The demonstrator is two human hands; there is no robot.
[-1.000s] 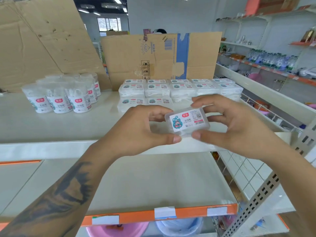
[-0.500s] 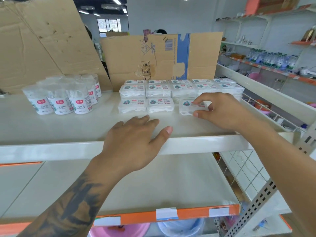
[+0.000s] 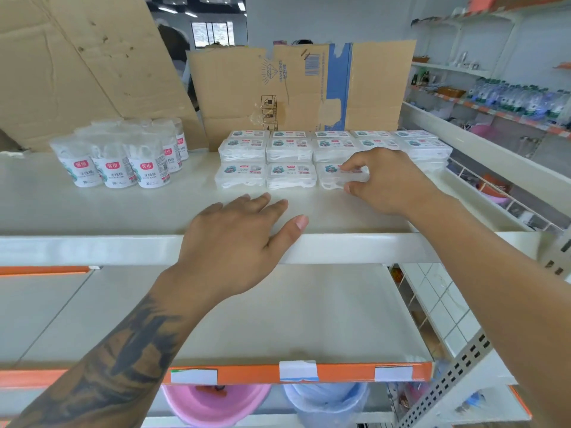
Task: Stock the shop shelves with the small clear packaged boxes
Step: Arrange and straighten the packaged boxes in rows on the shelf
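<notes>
The right hand [image 3: 392, 183] reaches over the top shelf [image 3: 92, 211] and pinches a small clear box [image 3: 332, 177] between thumb and curled fingers; the box sits on the shelf surface as the third in the front row, just beside two other clear boxes [image 3: 265, 176] to its left; behind them stand taller stacks of boxes [image 3: 290, 146] in rows running back to a sheet of cardboard [image 3: 309, 88] propped upright; whether the pinched box touches its neighbour I cannot tell. The left hand [image 3: 238, 242] lies flat with fingers spread and straight, palm down on the shelf's front edge, thumb out to the right, holding nothing; its forearm bears a dark tattoo. To the left on the same shelf is a cluster of round clear tubs [image 3: 120, 162] with red and white labels, well apart from the boxes; a larger piece of cardboard [image 3: 77, 63] leans behind them. Below is a second shelf [image 3: 278, 319] with an orange front strip [image 3: 340, 372] carrying white tags; under it show a pink basin [image 3: 213, 403] and a blue bucket [image 3: 327, 400].
</notes>
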